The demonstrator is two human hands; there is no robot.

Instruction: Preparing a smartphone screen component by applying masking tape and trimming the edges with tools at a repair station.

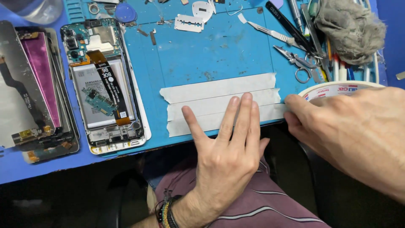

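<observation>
1. Blue mat (211,55) covers the surface, littered with scissors (300,67), a scalpel (270,31) and a grey rag (350,27) at far right.
2. Left hand (228,152) lies flat, fingers spread, pressing the strips of masking tape (219,103) at the near edge; its grip holds nothing.
3. Right hand (358,126) has its grip closed on a tape roll (333,89) just right of the strips.
4. An opened phone (105,84) lies at left.
</observation>
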